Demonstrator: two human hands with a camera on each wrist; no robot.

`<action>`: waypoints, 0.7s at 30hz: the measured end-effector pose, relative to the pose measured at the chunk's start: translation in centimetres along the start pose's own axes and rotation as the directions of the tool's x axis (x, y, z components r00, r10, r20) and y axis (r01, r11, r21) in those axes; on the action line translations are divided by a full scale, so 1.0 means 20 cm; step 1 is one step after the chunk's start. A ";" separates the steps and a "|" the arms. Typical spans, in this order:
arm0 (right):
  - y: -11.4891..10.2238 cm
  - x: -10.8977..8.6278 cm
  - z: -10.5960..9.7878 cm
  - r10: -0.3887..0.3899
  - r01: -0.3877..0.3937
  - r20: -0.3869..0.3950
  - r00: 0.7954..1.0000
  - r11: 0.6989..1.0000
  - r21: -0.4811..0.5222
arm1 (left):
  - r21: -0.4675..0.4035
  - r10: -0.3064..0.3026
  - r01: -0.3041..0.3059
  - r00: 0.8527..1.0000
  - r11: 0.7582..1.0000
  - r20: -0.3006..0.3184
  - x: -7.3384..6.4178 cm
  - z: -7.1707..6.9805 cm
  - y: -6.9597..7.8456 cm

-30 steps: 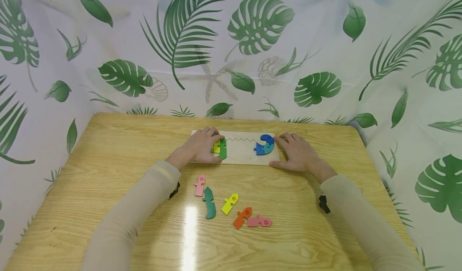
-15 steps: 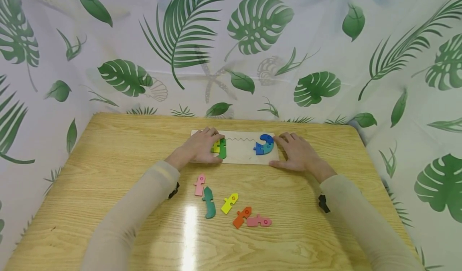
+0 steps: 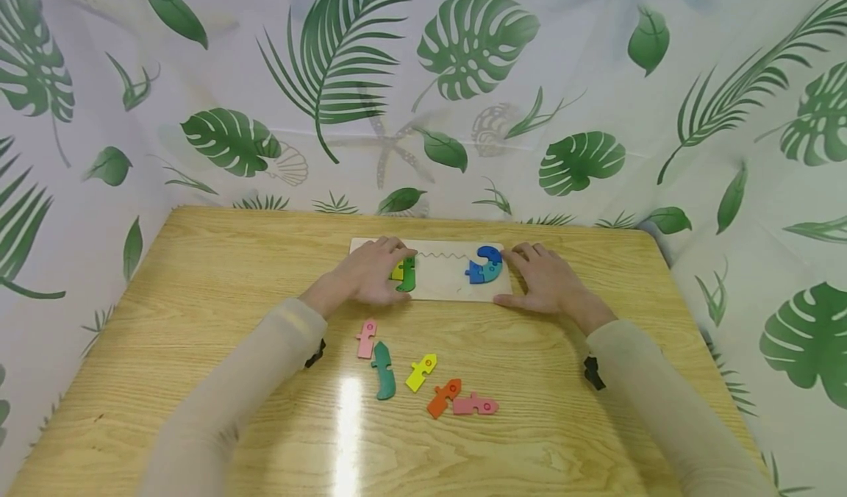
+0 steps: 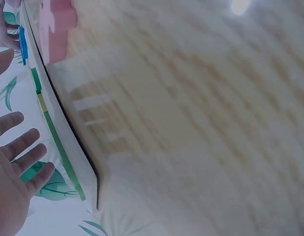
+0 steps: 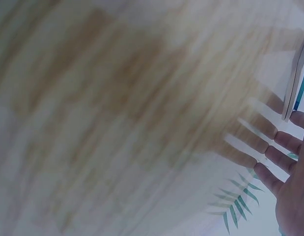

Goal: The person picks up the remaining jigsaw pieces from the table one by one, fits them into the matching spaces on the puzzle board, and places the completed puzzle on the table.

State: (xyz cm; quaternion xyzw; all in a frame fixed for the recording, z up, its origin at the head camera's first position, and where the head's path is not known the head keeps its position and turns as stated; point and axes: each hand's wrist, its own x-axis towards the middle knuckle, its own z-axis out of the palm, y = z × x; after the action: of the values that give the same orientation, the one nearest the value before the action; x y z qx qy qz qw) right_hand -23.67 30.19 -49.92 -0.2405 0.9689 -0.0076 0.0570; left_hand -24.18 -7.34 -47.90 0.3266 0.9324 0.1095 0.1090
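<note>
A pale wooden puzzle board (image 3: 440, 284) lies near the back of the table, with a wavy line along it. My left hand (image 3: 373, 273) reaches over its left end with fingers spread and straight, covering part of the yellow puzzle piece (image 3: 398, 270) and green puzzle piece (image 3: 409, 274). In the left wrist view those fingers hover close over the coloured pieces, gripping nothing. Blue puzzle pieces (image 3: 486, 267) form a curl at the board's right end. Beside that end rests my right hand (image 3: 545, 280), its index finger and thumb at the board's edge, fingers extended.
Loose puzzle pieces lie in front of the board: a pink piece (image 3: 367, 339), a teal tail-shaped piece (image 3: 383, 372), a yellow piece (image 3: 421, 373), an orange piece (image 3: 444, 398) and another pink piece (image 3: 475, 405). A leaf-print cloth (image 3: 463, 166) hangs behind the wooden table (image 3: 562, 423).
My left hand has shifted slightly right over the board, its forearm swinging a little left. My right hand, the board and the loose pieces stay in place.
</note>
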 end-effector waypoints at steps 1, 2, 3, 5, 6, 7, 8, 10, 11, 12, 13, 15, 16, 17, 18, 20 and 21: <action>0.00 0.00 0.00 0.000 0.000 -0.001 1.000 1.000 0.002 | 0.002 0.002 -0.002 1.000 1.000 -0.002 0.00 0.00 0.01; 0.00 0.00 0.00 0.000 0.000 -0.001 1.000 1.000 0.001 | -0.001 0.005 -0.005 1.000 1.000 -0.005 -0.01 0.00 0.01; 0.00 0.00 0.00 0.001 -0.001 -0.001 1.000 1.000 0.002 | 0.000 0.010 -0.010 1.000 1.000 -0.007 -0.01 -0.01 0.02; 0.00 0.00 0.00 0.003 -0.003 0.004 1.000 1.000 -0.001 | 0.005 0.020 -0.020 1.000 1.000 -0.008 -0.02 -0.01 0.03; 0.00 0.00 0.00 0.006 -0.006 0.008 1.000 1.000 -0.002 | 0.005 0.026 -0.026 1.000 1.000 -0.007 -0.02 -0.02 0.04; 0.00 0.00 0.00 0.006 -0.006 0.010 1.000 1.000 -0.004 | 0.005 0.032 -0.032 0.999 0.999 -0.004 -0.03 -0.02 0.05; 0.00 0.00 0.00 0.007 -0.007 0.014 1.000 1.000 -0.007 | 0.007 0.039 -0.039 0.999 0.999 -0.001 -0.03 -0.03 0.06; 0.00 0.00 0.00 0.009 -0.009 0.021 1.000 1.000 -0.008 | 0.021 0.053 -0.053 0.999 0.998 0.007 -0.04 -0.03 0.07; 0.00 0.00 0.00 0.009 -0.009 0.021 1.000 1.000 -0.008 | 0.027 0.062 -0.062 0.998 0.998 0.011 -0.05 -0.04 0.08; 0.00 0.00 -0.01 0.009 -0.009 0.022 1.000 1.000 -0.007 | 0.033 0.070 -0.070 0.997 0.997 0.013 -0.06 -0.04 0.09; 0.00 0.00 -0.01 0.009 -0.009 0.022 1.000 1.000 -0.008 | 0.045 0.080 -0.080 0.997 0.996 0.014 -0.06 -0.04 0.09; 0.00 0.00 -0.01 0.011 -0.011 0.022 1.000 1.000 -0.006 | 0.065 0.100 -0.101 0.995 0.993 0.014 -0.08 -0.05 0.11; 0.00 0.00 -0.01 0.011 -0.011 0.022 1.000 1.000 -0.005 | 0.069 0.110 -0.111 0.994 0.991 0.012 -0.08 -0.05 0.11; 0.00 0.00 0.00 0.010 -0.010 0.022 1.000 1.000 -0.006 | 0.071 0.120 -0.120 0.993 0.990 0.009 -0.09 -0.05 0.12; 0.00 0.00 0.00 0.009 -0.009 0.022 1.000 1.000 -0.004 | 0.071 0.127 -0.127 0.992 0.989 0.008 -0.09 -0.05 0.13; 0.01 0.00 0.00 0.008 -0.008 0.022 1.000 1.000 -0.007 | 0.063 0.145 -0.145 0.989 0.987 0.004 -0.11 -0.05 0.14; 0.01 0.00 0.00 0.008 -0.008 0.023 1.000 1.000 -0.008 | 0.060 0.153 -0.153 0.988 0.986 0.002 -0.11 -0.05 0.15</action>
State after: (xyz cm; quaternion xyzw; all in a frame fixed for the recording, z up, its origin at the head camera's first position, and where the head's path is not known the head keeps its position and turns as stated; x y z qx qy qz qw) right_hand -23.71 30.36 -49.95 -0.2368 0.9692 -0.0006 0.0674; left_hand -21.02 -6.62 -45.78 0.4000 0.9077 0.0900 0.0892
